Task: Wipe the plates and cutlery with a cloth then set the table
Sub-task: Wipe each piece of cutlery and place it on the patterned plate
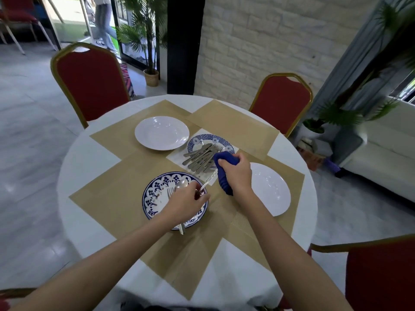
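Note:
My right hand (233, 173) grips a bunched blue cloth (224, 176) above the middle of the round table (89, 158). My left hand (186, 203) hovers over a blue-patterned plate (155, 196) and pinches a thin piece of cutlery (207, 181) whose far end reaches the cloth. A fork (170, 191) and a spoon (182, 184) lie on that plate. Behind the cloth, a smaller blue-patterned plate (202, 140) holds a pile of several knives and forks (199, 158). A white plate (161, 132) sits at the far left, another white plate (271, 189) at the right.
Tan placemats (235, 124) cover the white tablecloth. Red chairs with gold frames stand at the far left (89, 84), far right (283, 102) and near right (379, 279). A white sofa (377, 151) and potted plants (332, 115) are to the right.

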The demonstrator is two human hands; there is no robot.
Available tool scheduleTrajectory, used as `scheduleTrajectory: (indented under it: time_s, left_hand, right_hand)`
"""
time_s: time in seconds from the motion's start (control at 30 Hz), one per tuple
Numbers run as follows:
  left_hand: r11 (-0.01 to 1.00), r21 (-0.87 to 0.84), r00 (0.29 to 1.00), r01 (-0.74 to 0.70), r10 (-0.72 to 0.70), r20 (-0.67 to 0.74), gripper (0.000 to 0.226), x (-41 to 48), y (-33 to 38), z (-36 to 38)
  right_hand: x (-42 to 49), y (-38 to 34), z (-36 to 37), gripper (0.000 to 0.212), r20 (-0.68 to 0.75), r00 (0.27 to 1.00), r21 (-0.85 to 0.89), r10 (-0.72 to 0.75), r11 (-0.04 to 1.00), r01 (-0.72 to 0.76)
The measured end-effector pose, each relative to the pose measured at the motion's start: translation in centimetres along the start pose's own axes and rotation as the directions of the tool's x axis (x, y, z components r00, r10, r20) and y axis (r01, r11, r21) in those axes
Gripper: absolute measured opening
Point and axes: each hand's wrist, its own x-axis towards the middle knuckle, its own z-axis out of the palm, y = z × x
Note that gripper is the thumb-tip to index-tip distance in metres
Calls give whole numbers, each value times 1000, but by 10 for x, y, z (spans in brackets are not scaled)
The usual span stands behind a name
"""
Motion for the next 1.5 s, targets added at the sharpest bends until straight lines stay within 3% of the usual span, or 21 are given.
scheduleTrajectory:
  time_s: [0.07,0.13,0.23,0.3,0.37,0.47,0.57,0.63,0.8,0.87,1.0,1.17,1.27,1.37,1.5]
  left_hand:
    - [983,177,994,-57,71,-78,24,3,0,4]
    - [984,174,994,-43,59,-87,27,7,0,3]
    - [986,-159,998,58,-52,45,31,11,3,-7]
    - [912,-380,981,153,-93,171,32,11,4,-9]
    - [875,-449,970,183,-85,228,32,11,-1,-8]
    - [907,-393,965,151,-49,259,32,7,-4,-10]
    - [929,-350,966,119,-27,259,32,2,0,-12]
    - [927,-360,966,101,-6,257,32,2,3,-10]
    - [939,-339,968,51,37,250,34,3,2,-14]
    - [963,-266,967,36,34,254,36,5,-4,-16]
    - [973,-231,960,27,39,277,37,10,-5,-19]
    - [974,-225,959,35,30,281,38,26,-14,-22]
    - [972,-235,957,18,51,285,36,33,-17,-20]
    - [969,-245,950,9,69,305,37,38,-17,-22]
    - [986,-164,949,-29,78,304,27,50,-23,-19]
  right_hand:
    - [-2,-3,1,26,-40,999,39,7,999,-5]
    - [-4,-3,0,25,-30,998,48,-53,997,54]
    - [-8,4,-3,25,102,967,-52,-233,970,239]
    - [-13,17,-2,26,257,915,-136,-310,926,351]
    - [-18,27,0,25,363,866,-170,-344,889,425]
    - [-14,25,-2,24,270,892,-159,-363,897,413]
    - [-4,13,-10,22,146,964,-109,-224,964,241]
    - [-1,10,-12,24,200,957,-123,-209,964,236]
    - [-7,17,-9,26,470,814,-227,-343,844,486]
    - [-3,16,-6,24,400,836,-235,-376,839,490]
    - [6,10,-3,22,184,930,-220,-320,908,356]
    - [11,11,-3,29,536,770,-323,-346,758,566]
    - [21,7,-2,27,416,839,-334,-350,800,499]
    - [29,3,-3,23,225,939,-265,-262,911,317]
    - [29,2,-2,22,132,971,-93,-199,973,212]
